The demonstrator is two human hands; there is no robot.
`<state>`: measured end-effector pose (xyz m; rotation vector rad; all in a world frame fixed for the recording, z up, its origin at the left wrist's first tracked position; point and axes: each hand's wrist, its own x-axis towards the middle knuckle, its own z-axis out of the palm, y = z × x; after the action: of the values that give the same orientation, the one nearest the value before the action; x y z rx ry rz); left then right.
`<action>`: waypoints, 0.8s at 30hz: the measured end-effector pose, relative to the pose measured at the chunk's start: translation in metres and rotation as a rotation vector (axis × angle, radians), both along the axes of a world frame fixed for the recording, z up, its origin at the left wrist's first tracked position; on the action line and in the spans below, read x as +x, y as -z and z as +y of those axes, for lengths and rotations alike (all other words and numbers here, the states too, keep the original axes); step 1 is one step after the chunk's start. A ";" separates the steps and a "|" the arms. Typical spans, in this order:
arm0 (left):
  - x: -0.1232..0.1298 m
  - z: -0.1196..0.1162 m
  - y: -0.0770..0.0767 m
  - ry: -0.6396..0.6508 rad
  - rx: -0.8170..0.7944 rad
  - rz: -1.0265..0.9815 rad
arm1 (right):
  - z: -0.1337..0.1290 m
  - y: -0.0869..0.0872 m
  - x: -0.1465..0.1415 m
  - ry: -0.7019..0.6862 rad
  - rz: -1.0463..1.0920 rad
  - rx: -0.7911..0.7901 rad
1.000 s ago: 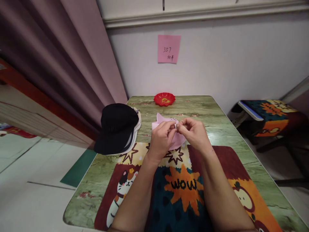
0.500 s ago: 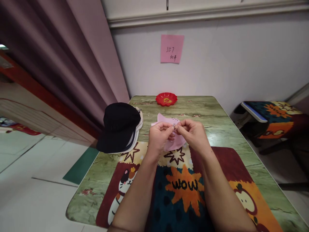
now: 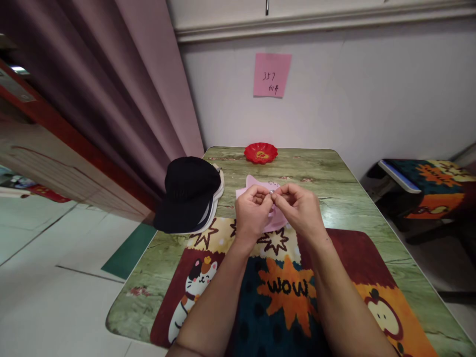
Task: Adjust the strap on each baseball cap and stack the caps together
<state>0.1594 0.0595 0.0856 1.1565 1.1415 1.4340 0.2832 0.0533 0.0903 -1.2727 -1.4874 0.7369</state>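
Fingertips of both hands meet over a small shiny piece [image 3: 271,192], too small to make out clearly. The left hand [image 3: 253,210] has its grip pinched on it, thumb against curled fingers; the right hand [image 3: 303,208] pinches at the same spot with thumb and forefinger. Just behind and below them is a pink cap [image 3: 278,224], partly covered by the hands, near the middle of the desk [image 3: 334,183]; whether the hands bear its weight cannot be told.

The desk top is green with a marbled wood-like grain, pale-edged and rounded at the corners. A patterned mat [image 3: 345,248] covers its near part, with a cat, a cut apple and the word "WOW" on an orange burst. To the left, a black cap [image 3: 191,181] sits over lighter caps [image 3: 220,191] at the desk's edge. A red scalloped dish [image 3: 261,153] stands near the far edge.

Beyond, a pink note [image 3: 272,74] marked 357 is stuck to the pale wall [image 3: 353,89]. A mauve curtain [image 3: 141,74] hangs at left above light floor tiles [image 3: 74,307]. At right, similar printed cloth [image 3: 442,173] covers a seat.
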 end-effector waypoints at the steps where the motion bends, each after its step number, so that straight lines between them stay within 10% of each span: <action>1: -0.001 0.000 0.000 0.019 -0.010 -0.019 | 0.000 0.000 0.000 0.013 -0.002 0.003; 24: -0.004 0.001 -0.003 0.112 -0.061 -0.039 | 0.004 0.002 0.006 0.001 0.093 -0.115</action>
<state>0.1551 0.0604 0.0883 1.1273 1.0688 1.3226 0.2889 0.0577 0.0881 -1.3072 -1.3854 0.8799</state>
